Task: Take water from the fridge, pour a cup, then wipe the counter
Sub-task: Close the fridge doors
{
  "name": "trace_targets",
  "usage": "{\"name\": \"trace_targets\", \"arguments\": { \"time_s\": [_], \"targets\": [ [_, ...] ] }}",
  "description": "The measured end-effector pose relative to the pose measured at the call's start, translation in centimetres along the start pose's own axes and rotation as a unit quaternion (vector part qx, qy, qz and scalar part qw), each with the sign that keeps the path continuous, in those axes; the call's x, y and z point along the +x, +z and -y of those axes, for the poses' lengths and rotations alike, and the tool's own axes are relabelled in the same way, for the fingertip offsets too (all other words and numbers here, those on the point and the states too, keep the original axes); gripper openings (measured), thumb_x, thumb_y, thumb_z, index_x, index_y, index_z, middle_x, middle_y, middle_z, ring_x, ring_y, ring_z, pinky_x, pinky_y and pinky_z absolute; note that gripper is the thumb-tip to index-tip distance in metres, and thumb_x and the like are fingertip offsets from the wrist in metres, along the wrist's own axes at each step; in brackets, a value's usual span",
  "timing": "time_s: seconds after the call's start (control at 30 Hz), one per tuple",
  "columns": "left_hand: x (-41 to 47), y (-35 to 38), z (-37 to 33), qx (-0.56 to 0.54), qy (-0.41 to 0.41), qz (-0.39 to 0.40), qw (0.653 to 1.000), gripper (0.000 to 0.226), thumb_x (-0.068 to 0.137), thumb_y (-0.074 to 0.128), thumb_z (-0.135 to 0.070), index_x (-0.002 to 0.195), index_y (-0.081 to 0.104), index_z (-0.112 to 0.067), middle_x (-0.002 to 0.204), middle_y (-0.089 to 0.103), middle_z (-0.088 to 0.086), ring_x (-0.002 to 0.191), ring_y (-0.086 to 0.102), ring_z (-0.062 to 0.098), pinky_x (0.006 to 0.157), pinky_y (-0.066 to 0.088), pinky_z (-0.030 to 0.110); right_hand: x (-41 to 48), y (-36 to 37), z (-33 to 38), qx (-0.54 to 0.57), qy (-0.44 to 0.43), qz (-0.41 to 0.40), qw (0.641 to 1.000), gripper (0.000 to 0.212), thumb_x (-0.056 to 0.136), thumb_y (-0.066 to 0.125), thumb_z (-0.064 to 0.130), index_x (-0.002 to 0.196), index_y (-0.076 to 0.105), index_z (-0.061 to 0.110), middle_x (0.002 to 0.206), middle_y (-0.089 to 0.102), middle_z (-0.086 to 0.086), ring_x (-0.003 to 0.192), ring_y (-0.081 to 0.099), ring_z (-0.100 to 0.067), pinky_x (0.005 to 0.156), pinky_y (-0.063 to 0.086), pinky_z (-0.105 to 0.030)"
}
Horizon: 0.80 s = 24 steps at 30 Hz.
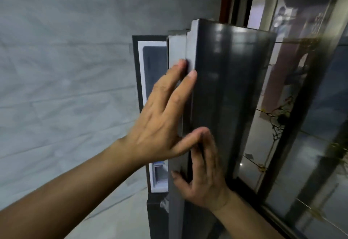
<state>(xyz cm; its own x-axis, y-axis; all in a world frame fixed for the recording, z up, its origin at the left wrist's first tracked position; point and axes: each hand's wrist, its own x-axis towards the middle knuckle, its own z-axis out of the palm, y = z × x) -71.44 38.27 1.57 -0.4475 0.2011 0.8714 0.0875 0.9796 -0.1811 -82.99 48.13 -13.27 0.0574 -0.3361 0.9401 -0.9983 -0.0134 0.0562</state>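
Grey tiled wall (66,69) behind — I see my left hand (162,122) and right hand (205,178), fingers spread, flat on the dark fridge door (231,88).

Two hands (162,126), one fridge (143,118), one fridge door (231,97).

Both bare forearms reach forward and up. The left hand (160,124) is spread flat, fingers extended; the right hand (205,174), just below it, curls its fingers.
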Motion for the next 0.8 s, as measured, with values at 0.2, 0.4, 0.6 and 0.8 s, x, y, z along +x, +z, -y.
{"name": "trace_targets", "arguments": {
  "time_s": [0.2,0.4,0.6,0.8],
  "targets": [
    [-2.3,0.8,10.5,-0.001,-0.040,0.008,0.999,0.086,0.088,0.071,-0.029,0.146,0.020,0.009,0.156,0.014,0.034,0.151,0.010,0.036,0.124,0.020,0.040,3.3,9.1,-0.7,-0.043,-0.006,0.051,0.998,0.081,0.090,0.058,0.050,0.150,0.021,0.012,0.157,0.018,-0.019,0.148,0.020,-0.035,0.118,0.024,-0.055],
    [-3.4,3.2,18.7,-0.001,-0.080,0.020,0.997,0.077,0.089,0.069,-0.033,0.147,0.028,-0.005,0.156,0.006,0.037,0.151,0.003,0.037,0.123,0.019,0.033,6.8,15.2,-2.1,-0.097,-0.026,0.115,0.988,0.060,0.088,0.062,0.036,0.139,0.040,0.014,0.144,0.032,-0.018,0.138,0.034,-0.036,0.116,0.029,-0.049],
    [-3.3,5.6,23.9,0.022,-0.128,0.037,0.991,0.066,0.085,0.070,-0.039,0.139,0.044,-0.013,0.158,0.007,0.036,0.149,0.011,0.045,0.118,0.029,0.044,9.9,18.2,-4.1,-0.108,-0.040,0.235,0.965,0.017,0.079,0.067,0.021,0.093,0.059,0.015,0.089,0.057,-0.005,0.082,0.049,-0.022,0.072,0.043,-0.035],
    [-2.9,7.0,28.5,0.038,-0.191,0.078,0.978,0.064,0.081,0.075,-0.035,0.133,0.046,-0.013,0.157,0.013,0.032,0.147,0.019,0.045,0.114,0.038,0.048,11.7,20.9,-6.4,-0.143,0.073,0.382,0.910,0.024,0.086,0.063,0.020,0.109,0.059,0.013,0.100,0.062,-0.009,0.093,0.058,-0.027,0.079,0.047,-0.038]
  ]
}}
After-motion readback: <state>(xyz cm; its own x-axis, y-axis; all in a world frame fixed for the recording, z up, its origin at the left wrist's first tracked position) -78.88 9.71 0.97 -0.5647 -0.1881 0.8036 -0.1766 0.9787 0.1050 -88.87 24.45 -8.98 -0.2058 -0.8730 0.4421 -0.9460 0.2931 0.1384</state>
